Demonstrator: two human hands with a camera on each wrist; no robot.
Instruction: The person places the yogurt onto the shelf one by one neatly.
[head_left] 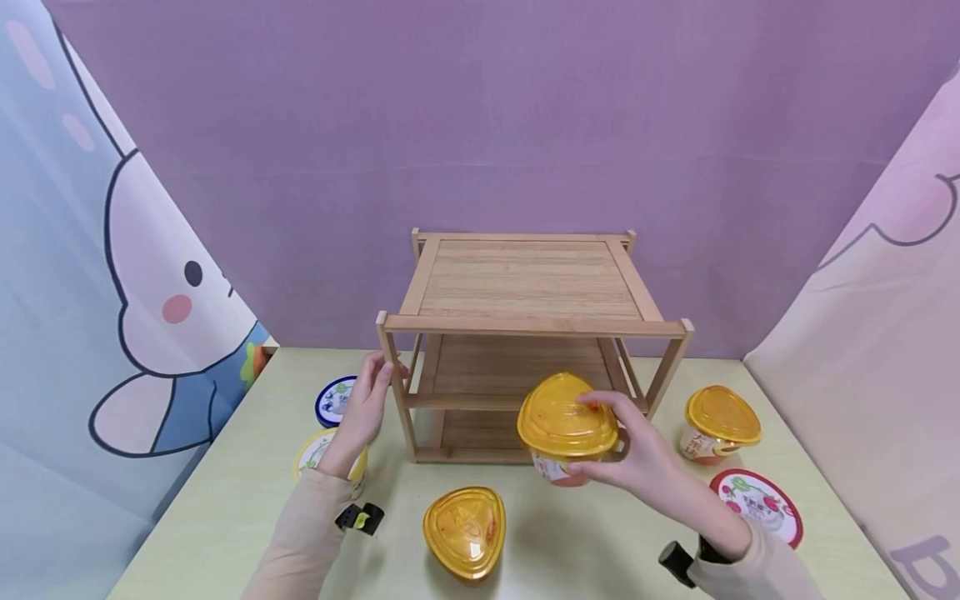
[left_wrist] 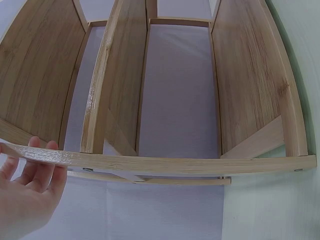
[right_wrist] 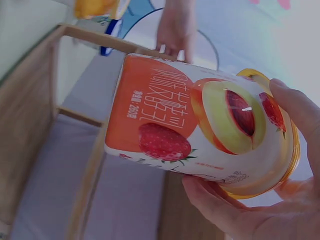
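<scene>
My right hand (head_left: 645, 454) holds a yogurt cup (head_left: 558, 471) with a yellow triangular lid, in front of the wooden shelf rack (head_left: 532, 327). In the right wrist view, fingers and thumb grip the cup near its lid, and the label shows a cut peach and strawberries. At the rack's left front post (left_wrist: 185, 164), my left hand (head_left: 365, 404) grips the wood; in the left wrist view its fingers (left_wrist: 44, 174) wrap the post near its upper end. Below the held cup, a second yellow-lidded cup (head_left: 465, 533) stands on the table, close to the front.
Left of the rack are a blue-rimmed tub (head_left: 333, 402) and a yellow-rimmed tub (head_left: 311, 452), partly hidden by the left arm. On the right stand another yellow-lidded cup (head_left: 722, 421) and a red-rimmed tub (head_left: 759, 504). A purple cloth (head_left: 510, 125) hangs behind.
</scene>
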